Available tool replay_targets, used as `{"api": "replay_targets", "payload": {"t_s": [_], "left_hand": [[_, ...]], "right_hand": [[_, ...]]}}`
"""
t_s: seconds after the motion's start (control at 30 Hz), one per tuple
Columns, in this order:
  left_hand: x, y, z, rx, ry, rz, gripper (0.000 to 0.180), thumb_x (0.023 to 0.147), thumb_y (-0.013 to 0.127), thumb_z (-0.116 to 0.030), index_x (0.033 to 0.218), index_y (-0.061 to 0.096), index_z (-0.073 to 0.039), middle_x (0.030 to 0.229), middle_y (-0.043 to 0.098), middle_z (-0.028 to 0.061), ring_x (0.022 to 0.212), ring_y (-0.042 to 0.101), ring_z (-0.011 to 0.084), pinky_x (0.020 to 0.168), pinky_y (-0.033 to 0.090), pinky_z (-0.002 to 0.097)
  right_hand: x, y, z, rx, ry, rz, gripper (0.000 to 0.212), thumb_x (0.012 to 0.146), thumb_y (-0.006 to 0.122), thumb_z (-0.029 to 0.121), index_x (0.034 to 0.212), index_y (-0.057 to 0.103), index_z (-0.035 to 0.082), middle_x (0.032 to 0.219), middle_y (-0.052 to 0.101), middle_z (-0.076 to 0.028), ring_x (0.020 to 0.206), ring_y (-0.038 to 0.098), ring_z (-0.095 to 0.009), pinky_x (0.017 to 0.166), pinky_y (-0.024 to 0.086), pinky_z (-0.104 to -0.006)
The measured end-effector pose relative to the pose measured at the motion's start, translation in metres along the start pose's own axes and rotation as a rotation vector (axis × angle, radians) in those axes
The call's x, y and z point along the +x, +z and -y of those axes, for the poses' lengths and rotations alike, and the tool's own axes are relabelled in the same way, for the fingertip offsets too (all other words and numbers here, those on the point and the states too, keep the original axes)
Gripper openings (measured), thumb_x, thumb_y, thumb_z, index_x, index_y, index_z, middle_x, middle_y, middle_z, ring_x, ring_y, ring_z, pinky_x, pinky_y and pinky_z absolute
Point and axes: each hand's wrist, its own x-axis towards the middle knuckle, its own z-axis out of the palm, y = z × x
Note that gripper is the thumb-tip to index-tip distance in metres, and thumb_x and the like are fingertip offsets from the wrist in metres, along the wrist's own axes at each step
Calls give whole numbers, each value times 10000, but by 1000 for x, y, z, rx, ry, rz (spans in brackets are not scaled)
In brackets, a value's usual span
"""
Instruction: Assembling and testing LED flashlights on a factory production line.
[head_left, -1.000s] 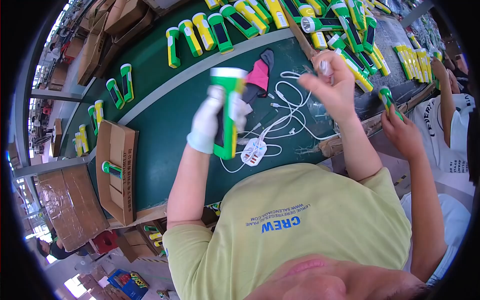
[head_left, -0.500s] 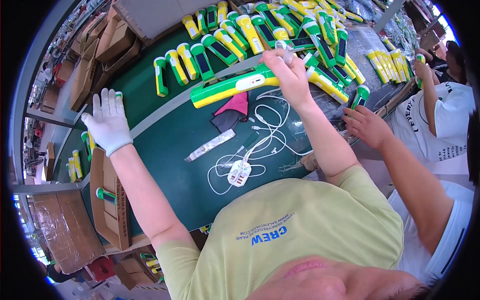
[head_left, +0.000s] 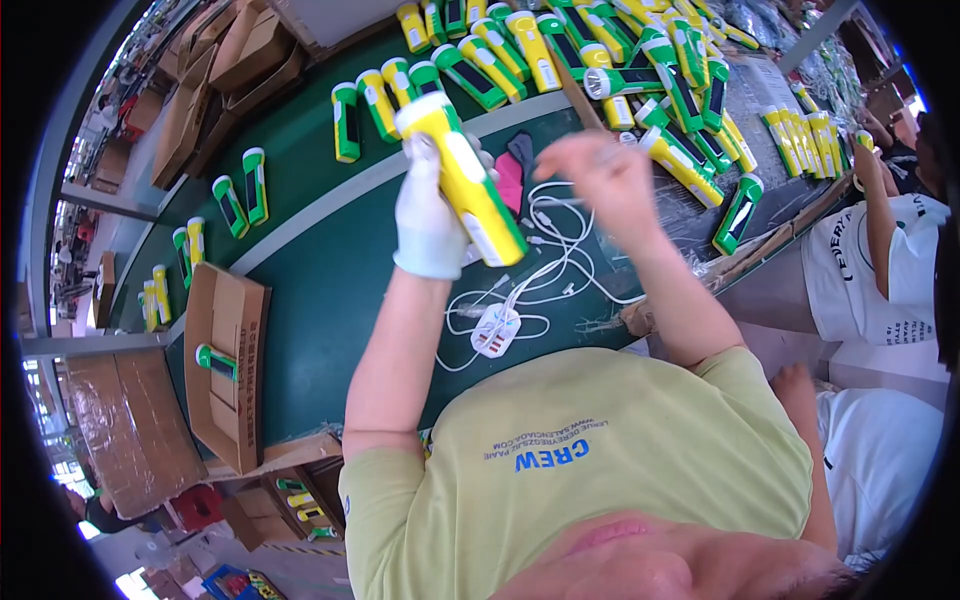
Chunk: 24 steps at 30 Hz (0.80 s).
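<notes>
My left hand [head_left: 428, 205], in a white glove, is wrapped round a yellow and green flashlight [head_left: 462, 185]. The flashlight stands tilted above the bench, its wide white-rimmed head up and leftward. To its right my bare right hand [head_left: 605, 180] hangs in the air, apart from it. Motion smears the right hand's fingers, and no flashlight shows in them. Beneath the hands lie a pink and grey cloth [head_left: 512, 180] and a white multi-port charger [head_left: 495, 330] with tangled white cables [head_left: 565, 250].
Many flashlights [head_left: 690, 70] are heaped at the far right; others stand along the green belt [head_left: 300, 190]. One lies in an open cardboard box [head_left: 250, 370] at the left. A single flashlight [head_left: 738, 215] rests near the right edge. Co-workers [head_left: 880, 240] sit at the right.
My left hand, spread out over the left side before, has come to the middle and now grips a flashlight. My right hand no longer holds its flashlight. A co-worker's hand has withdrawn at the right.
</notes>
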Motion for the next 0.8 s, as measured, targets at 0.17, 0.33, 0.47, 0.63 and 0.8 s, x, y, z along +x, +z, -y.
{"api": "replay_targets", "payload": {"t_s": [0.17,0.33,0.47,0.63,0.8], "left_hand": [[-19,-5,23,332,135,140,534,1001,429,-433,1330,406,-13,1162,574,134,1077,569,239,960,449,378],[-18,-38,-6,348,130,4,695,955,463,-545,1388,391,-5,1259,546,139,1153,536,244,1001,403,392],[-13,-60,-2,541,32,-58,511,961,535,-318,1325,446,30,1151,574,119,995,582,184,872,471,306],[17,-97,2,553,-42,-166,508,949,558,-328,1314,472,14,1136,588,112,948,589,161,800,486,284],[71,-150,-28,810,-11,-270,426,937,598,-331,1223,570,-16,1041,628,60,904,598,122,781,488,256]], "right_hand": [[-27,14,7,-33,278,307,427,666,872,270,929,654,13,906,638,-31,829,594,-96,744,476,-273],[31,-96,18,-266,-134,-387,248,873,646,248,858,667,1,741,673,-68,648,647,-151,595,497,-268],[51,-133,-47,-608,268,-82,521,753,708,524,898,651,27,722,642,-99,685,630,-225,629,484,-360],[121,-161,-84,-999,379,-269,759,735,644,647,974,645,-73,953,678,-228,927,660,-350,822,499,-426],[174,-162,-109,-1285,413,-259,725,826,539,652,1053,641,-29,1080,663,-218,1028,638,-351,866,498,-441]]}}
